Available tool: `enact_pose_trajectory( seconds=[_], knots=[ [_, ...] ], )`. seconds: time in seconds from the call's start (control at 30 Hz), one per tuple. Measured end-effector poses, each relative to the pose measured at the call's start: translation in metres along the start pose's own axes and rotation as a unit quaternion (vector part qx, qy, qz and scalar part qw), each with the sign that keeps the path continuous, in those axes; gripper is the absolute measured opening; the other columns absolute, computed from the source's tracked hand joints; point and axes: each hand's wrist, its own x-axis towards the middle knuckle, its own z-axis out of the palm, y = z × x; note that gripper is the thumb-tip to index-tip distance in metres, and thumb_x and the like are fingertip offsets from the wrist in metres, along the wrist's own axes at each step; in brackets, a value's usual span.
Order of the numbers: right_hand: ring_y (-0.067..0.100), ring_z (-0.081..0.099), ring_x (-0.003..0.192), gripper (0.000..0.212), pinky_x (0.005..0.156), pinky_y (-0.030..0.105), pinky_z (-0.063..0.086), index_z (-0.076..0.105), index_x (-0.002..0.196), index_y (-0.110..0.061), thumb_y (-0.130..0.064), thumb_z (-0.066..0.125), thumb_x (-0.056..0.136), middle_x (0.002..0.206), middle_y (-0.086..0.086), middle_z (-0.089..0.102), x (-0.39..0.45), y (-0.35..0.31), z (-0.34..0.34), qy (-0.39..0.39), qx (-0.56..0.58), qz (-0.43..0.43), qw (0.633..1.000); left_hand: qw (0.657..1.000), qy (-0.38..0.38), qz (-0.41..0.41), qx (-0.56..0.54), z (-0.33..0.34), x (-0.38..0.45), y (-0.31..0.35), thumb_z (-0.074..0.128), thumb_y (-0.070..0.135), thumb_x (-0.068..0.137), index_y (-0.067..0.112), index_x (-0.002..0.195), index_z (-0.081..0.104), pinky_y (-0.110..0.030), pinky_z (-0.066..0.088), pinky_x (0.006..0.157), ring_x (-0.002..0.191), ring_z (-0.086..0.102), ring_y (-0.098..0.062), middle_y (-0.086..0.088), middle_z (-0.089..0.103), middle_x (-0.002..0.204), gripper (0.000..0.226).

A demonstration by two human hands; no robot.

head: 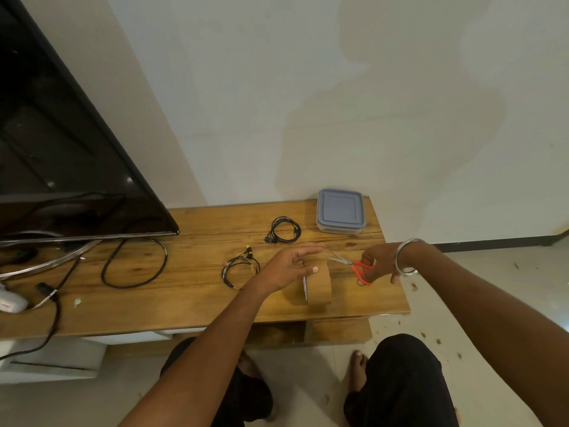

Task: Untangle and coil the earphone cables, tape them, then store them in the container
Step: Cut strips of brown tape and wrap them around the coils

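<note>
Two earphone coils on desk (191, 291): one coiled earphone cable (240, 269) just left of left hand (288, 268), second coiled cable (284, 229) beyond left hand, toward wall. Left hand over brown tape roll (317, 283), fingers straight and stretched forward, thumb resting on roll edge; roll upright on desk. Thin tape strip seems stretched from left fingertips toward scissors, hard to make out. Right hand (380, 261) gripping orange-handled scissors (354, 266), blades pointing left at left fingertips, slightly parted. Metal bangle (408, 257) on right wrist. Lidded grey container (340, 215) beyond right hand, closed, near desk's far corner. Black TV (61, 149) and loose black power cable (135, 266) far left of left hand.
</note>
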Motion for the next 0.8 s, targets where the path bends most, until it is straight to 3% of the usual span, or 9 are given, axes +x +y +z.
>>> enact_pose_trajectory(
  seconds=[0.2,0.3,0.47,0.67,0.8],
  knots=[
    [0.028,0.062,0.103,0.043,0.079,0.04,0.059,0.061,0.101,-0.018,-0.048,0.073,0.074,0.107,0.01,0.064,0.001,-0.015,-0.015,-0.04,-0.018,0.031,0.999,0.999,-0.022,-0.019,-0.025,-0.002,0.001,0.0,0.07,0.012,0.087,0.022,0.134,0.057,-0.007,0.032,0.099,0.126,0.042,0.011,0.019,0.048,0.14,0.05],
    [0.027,0.062,0.106,0.037,0.081,0.043,0.058,0.059,0.106,-0.018,-0.042,0.069,0.08,0.11,0.011,0.063,0.004,-0.02,-0.019,-0.054,-0.026,0.043,0.997,0.999,-0.031,-0.023,-0.032,-0.002,0.003,-0.002,0.072,0.013,0.086,0.022,0.134,0.057,-0.012,0.032,0.102,0.131,0.041,0.005,0.016,0.047,0.143,0.052],
    [0.02,0.061,0.107,0.028,0.082,0.042,0.058,0.055,0.108,-0.019,-0.033,0.063,0.086,0.113,0.008,0.062,0.006,-0.029,-0.029,-0.069,-0.037,0.039,0.996,0.998,-0.043,-0.028,-0.029,-0.004,0.005,-0.002,0.072,0.01,0.086,0.02,0.135,0.056,-0.003,0.033,0.098,0.126,0.042,0.012,0.015,0.047,0.142,0.053],
    [0.016,0.06,0.103,0.029,0.083,0.041,0.058,0.054,0.114,-0.016,-0.028,0.062,0.088,0.108,0.005,0.059,0.009,-0.035,-0.033,-0.068,-0.036,0.031,0.997,0.998,-0.044,-0.026,-0.037,-0.004,0.005,-0.003,0.073,0.01,0.085,0.021,0.135,0.057,-0.026,0.031,0.113,0.134,0.041,0.0,0.011,0.047,0.144,0.053],
    [0.012,0.06,0.094,0.021,0.082,0.038,0.058,0.053,0.106,-0.019,-0.027,0.061,0.089,0.098,0.001,0.057,0.013,-0.036,-0.034,-0.069,-0.036,0.015,0.997,0.998,-0.047,-0.026,-0.035,-0.004,0.006,-0.001,0.072,0.009,0.085,0.018,0.135,0.056,-0.025,0.032,0.113,0.133,0.042,0.0,0.01,0.048,0.144,0.053]
  ],
)
